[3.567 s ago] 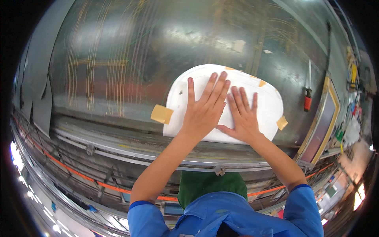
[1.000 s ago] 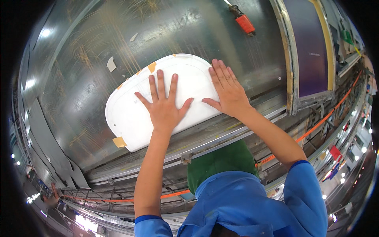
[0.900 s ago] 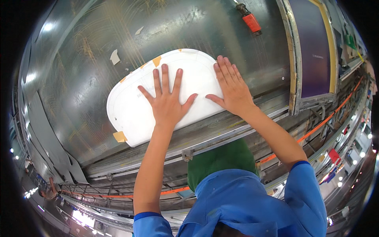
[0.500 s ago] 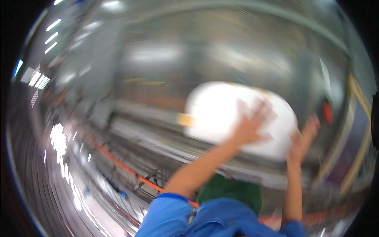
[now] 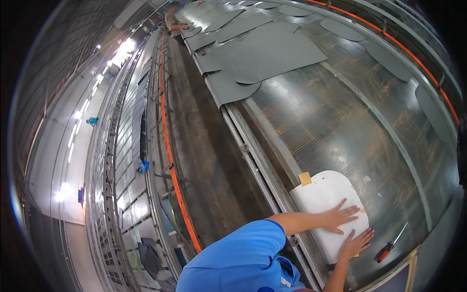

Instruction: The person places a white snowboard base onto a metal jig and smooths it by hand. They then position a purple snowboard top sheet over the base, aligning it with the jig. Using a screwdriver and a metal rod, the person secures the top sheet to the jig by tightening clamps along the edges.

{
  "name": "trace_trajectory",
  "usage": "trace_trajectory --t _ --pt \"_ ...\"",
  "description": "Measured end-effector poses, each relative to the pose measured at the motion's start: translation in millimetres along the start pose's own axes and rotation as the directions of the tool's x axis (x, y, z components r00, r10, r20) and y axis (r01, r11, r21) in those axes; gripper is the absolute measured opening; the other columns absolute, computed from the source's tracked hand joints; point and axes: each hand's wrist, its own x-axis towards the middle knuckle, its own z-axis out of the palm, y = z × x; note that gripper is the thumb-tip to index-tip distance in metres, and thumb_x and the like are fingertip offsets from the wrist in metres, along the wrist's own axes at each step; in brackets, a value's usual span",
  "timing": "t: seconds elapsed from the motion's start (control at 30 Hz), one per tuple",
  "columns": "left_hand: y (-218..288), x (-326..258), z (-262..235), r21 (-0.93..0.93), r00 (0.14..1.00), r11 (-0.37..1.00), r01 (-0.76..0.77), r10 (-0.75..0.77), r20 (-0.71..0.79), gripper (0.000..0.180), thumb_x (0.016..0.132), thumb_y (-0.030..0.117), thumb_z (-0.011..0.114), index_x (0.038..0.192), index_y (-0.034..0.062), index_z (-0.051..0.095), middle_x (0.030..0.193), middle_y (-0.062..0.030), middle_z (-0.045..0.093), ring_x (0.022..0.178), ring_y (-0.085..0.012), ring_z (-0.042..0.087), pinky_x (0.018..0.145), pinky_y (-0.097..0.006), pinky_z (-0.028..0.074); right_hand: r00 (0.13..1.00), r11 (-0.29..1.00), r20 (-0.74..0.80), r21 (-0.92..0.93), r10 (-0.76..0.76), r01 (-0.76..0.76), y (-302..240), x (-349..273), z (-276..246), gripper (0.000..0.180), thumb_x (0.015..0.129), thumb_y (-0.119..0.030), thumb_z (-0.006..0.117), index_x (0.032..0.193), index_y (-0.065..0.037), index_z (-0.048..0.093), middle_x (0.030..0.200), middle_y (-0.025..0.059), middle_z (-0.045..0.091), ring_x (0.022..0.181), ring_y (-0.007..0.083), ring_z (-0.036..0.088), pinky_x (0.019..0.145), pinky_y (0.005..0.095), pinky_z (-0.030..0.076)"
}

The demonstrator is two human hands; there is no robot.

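Observation:
A white flat panel with rounded corners (image 5: pixel 318 197) lies on a long metal table (image 5: pixel 335 141), close to its near edge. My left hand (image 5: pixel 340 217) rests flat on the panel with fingers spread. Just below it, my right hand (image 5: pixel 356 244) lies open on the panel's right edge, its fingertips reaching toward the metal. A small piece of yellow tape (image 5: pixel 305 178) sticks out from the panel's upper left corner. To the right of my right hand, a screwdriver (image 5: pixel 385 254) with a red and black handle lies on the table.
Grey cut sheets (image 5: pixel 272 51) cover the far part of the table. Rails (image 5: pixel 258 170) run along its left edge, beside a dark aisle. An orange strip (image 5: pixel 168 141) borders another line of frames. Another person (image 5: pixel 173 22) stands at the table's far left. A framed board (image 5: pixel 404 277) sits lower right.
My view has swung toward the far left, bringing the table's length and grey sheets into sight. My hands, blurred and apart before, now lie close together on the white panel.

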Motion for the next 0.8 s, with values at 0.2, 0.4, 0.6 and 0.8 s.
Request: trace_trajectory --t 0.2,0.4,0.6,0.8 --pt "-27 -58 -19 0.040 1.000 0.999 -0.004 0.005 -0.019 0.101 0.088 0.065 0.062 0.163 0.0103 0.025 0.173 -0.0168 0.007 0.161 -0.0295 0.005 0.120 -0.072 -0.005 0.999 0.998 0.049 -0.067 0.019 -0.016 0 0 3 0.076 0.109 -0.053 0.034 0.165 -0.006 0.014 0.174 0.0103 0.012 0.160 0.0262 0.012 0.126 0.0528 0.010" --pt "-26 -63 -30 -0.011 0.999 1.000 -0.012 0.011 -0.039 0.098 0.089 0.065 0.059 0.163 0.0100 0.025 0.173 -0.0165 0.008 0.161 -0.0300 0.005 0.121 -0.072 -0.005 0.975 0.990 0.204 -0.125 0.084 -0.059 -2 7 2 0.079 0.108 -0.057 0.030 0.166 -0.007 0.012 0.174 0.0115 0.009 0.160 0.0287 0.010 0.126 0.0551 0.010" --pt "-22 -64 -36 -0.078 0.999 0.997 0.014 -0.011 0.039 0.095 0.092 0.062 0.056 0.163 0.0076 0.025 0.173 -0.0169 0.009 0.161 -0.0302 0.005 0.121 -0.071 -0.005 0.902 0.969 0.380 -0.207 0.204 -0.132 -33 19 -53 0.074 0.109 -0.048 0.036 0.165 -0.006 0.015 0.173 0.0135 0.009 0.160 0.0318 0.010 0.126 0.0569 0.009" --pt "-30 -60 -18 0.008 0.994 1.000 -0.017 0.018 -0.105 0.087 0.095 0.054 0.054 0.161 0.0047 0.028 0.171 -0.0172 0.016 0.160 -0.0310 0.009 0.121 -0.071 -0.004 0.942 0.778 -0.016 0.560 -0.335 0.285 -74 40 15 0.061 0.110 -0.027 0.032 0.163 -0.001 0.020 0.171 0.0180 0.019 0.159 0.0338 0.014 0.127 0.0535 0.005"
